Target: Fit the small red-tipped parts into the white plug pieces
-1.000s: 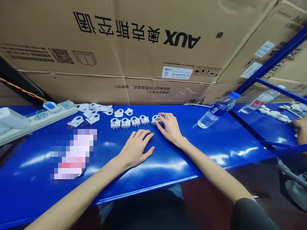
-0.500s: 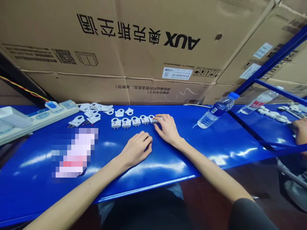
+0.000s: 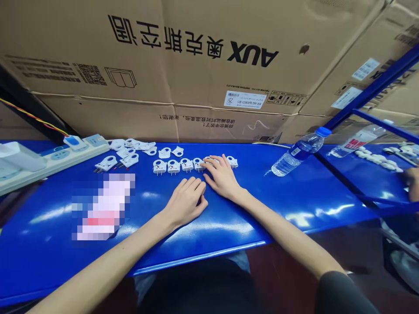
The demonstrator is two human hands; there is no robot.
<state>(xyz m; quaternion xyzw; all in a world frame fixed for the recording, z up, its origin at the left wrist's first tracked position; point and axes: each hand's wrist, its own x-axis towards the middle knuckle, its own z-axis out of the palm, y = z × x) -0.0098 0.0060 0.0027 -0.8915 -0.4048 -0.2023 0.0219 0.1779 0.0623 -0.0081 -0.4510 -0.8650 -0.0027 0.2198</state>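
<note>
A row of small white plug parts (image 3: 173,166) with metal prongs lies across the blue table (image 3: 294,200). My right hand (image 3: 222,176) rests palm down at the row's right part, fingertips on one of the plugs; another plug (image 3: 232,162) lies just right of the fingers. My left hand (image 3: 185,200) lies flat on the table just in front of the row, fingers together, holding nothing that I can see. More loose white plug parts (image 3: 129,150) lie at the back left.
A white power strip (image 3: 52,159) lies at the far left. A water bottle (image 3: 297,151) lies on its side at the right. Big cardboard boxes (image 3: 196,65) wall the back. A blurred patch (image 3: 103,207) lies front left. Another person's hand (image 3: 413,183) shows at the right edge.
My right hand slid left along the row, uncovering a plug on its right side. My left hand drew its fingers together and stayed in place.
</note>
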